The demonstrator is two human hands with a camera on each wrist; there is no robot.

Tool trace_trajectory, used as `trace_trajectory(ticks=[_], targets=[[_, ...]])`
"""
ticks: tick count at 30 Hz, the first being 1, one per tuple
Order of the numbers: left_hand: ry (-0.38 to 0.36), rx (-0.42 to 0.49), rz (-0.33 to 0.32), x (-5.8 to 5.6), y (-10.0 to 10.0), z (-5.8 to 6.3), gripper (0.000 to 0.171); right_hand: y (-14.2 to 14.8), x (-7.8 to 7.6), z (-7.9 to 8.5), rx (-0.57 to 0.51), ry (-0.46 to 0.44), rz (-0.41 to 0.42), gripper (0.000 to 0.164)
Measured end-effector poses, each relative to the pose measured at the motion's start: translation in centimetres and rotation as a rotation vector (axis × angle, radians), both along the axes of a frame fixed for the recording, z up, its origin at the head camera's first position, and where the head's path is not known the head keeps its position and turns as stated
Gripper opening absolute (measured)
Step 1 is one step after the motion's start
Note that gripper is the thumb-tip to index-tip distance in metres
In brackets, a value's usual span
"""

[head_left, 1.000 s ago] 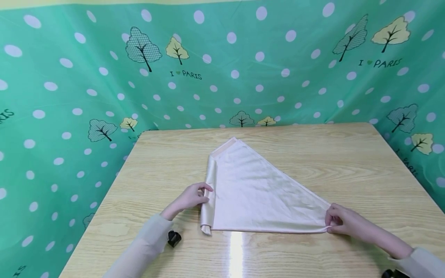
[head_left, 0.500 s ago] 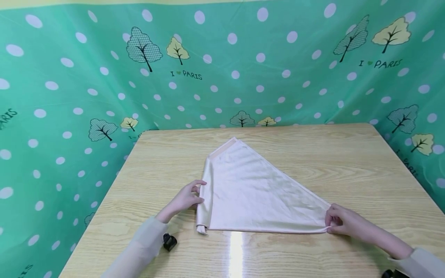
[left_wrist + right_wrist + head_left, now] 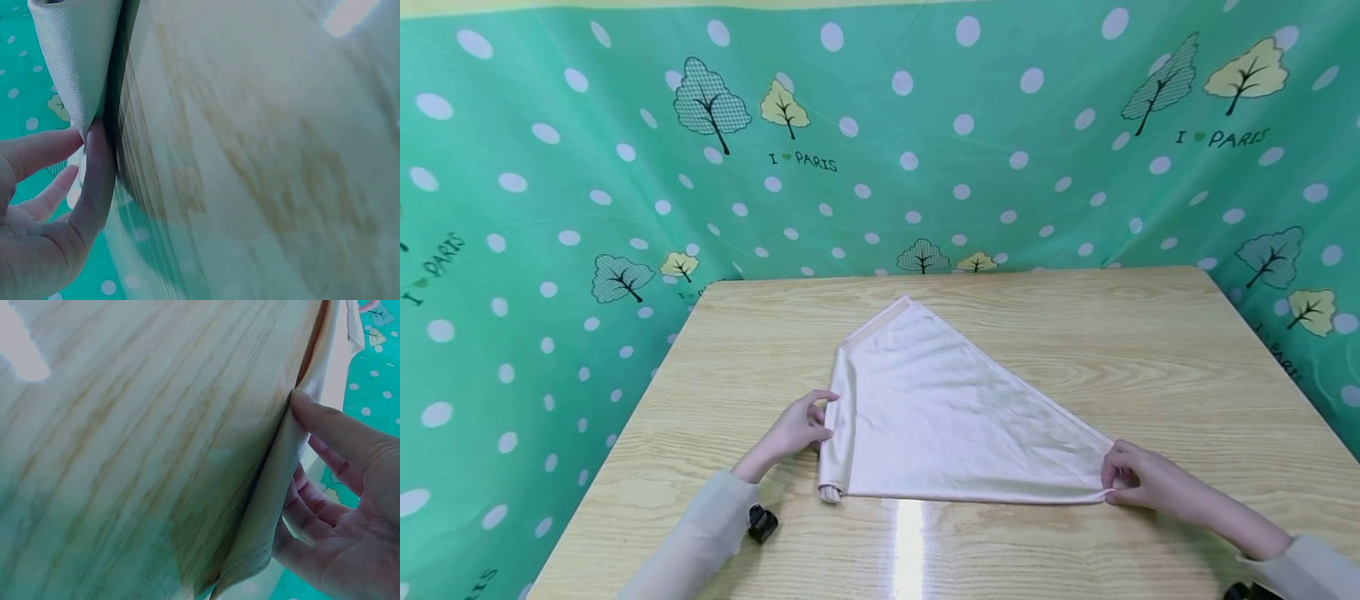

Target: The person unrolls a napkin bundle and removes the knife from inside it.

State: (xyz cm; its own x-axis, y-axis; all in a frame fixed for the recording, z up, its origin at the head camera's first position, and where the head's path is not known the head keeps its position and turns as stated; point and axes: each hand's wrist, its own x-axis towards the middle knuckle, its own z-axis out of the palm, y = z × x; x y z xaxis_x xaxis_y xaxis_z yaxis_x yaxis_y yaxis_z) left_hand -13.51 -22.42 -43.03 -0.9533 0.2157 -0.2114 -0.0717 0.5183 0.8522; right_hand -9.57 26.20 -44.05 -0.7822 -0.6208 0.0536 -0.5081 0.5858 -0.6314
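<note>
A pale pinkish satiny cloth (image 3: pixel 955 408) lies on the table in a four-sided shape, its far point toward the back. Along its left side runs a rolled-up edge (image 3: pixel 844 433). My left hand (image 3: pixel 792 427) grips this roll from the left, thumb and fingers around its outer side. In the left wrist view, the fingertips of that hand (image 3: pixel 56 212) close on a fold of cloth (image 3: pixel 75 62). At the front right corner my right hand (image 3: pixel 1150 482) pinches the cloth. The right wrist view shows the thumb of this hand (image 3: pixel 344 506) pressing the cloth edge (image 3: pixel 269 494).
The wood-grain table (image 3: pixel 1075 333) extends around the cloth on all sides. Behind and beside it hangs a green dotted curtain (image 3: pixel 925 125) printed with trees. A black wrist device (image 3: pixel 763 523) sits by the left sleeve. A bright reflection (image 3: pixel 910 542) marks the table's front.
My left hand has moved left, taking the roll with it, and more flat cloth shows beside it. The curtain's left side has shifted. My right hand stays at its corner.
</note>
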Motion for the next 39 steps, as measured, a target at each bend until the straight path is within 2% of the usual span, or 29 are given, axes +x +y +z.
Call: trace_trajectory(ticks=[13,21,28,34,39], targets=[[0.021,-0.141,0.062,0.2,0.3,0.2,0.055,0.0,0.1,0.3,0.0,0.004,-0.004,0.02],[0.012,-0.181,0.047,0.2,0.2,0.3,0.054,0.1,0.0,0.2,-0.004,0.01,0.005,0.02],[0.134,-0.295,0.003,0.1,0.1,0.8,0.042,0.1,0.0,0.2,-0.007,0.031,0.0,0.021],[0.148,-0.28,0.005,0.2,0.4,1.1,0.034,0.1,0.0,0.1,-0.008,0.022,0.008,0.02],[0.197,-0.271,-0.024,0.3,0.8,1.4,0.03,0.1,0.0,0.0,-0.008,0.029,0.001,0.021]])
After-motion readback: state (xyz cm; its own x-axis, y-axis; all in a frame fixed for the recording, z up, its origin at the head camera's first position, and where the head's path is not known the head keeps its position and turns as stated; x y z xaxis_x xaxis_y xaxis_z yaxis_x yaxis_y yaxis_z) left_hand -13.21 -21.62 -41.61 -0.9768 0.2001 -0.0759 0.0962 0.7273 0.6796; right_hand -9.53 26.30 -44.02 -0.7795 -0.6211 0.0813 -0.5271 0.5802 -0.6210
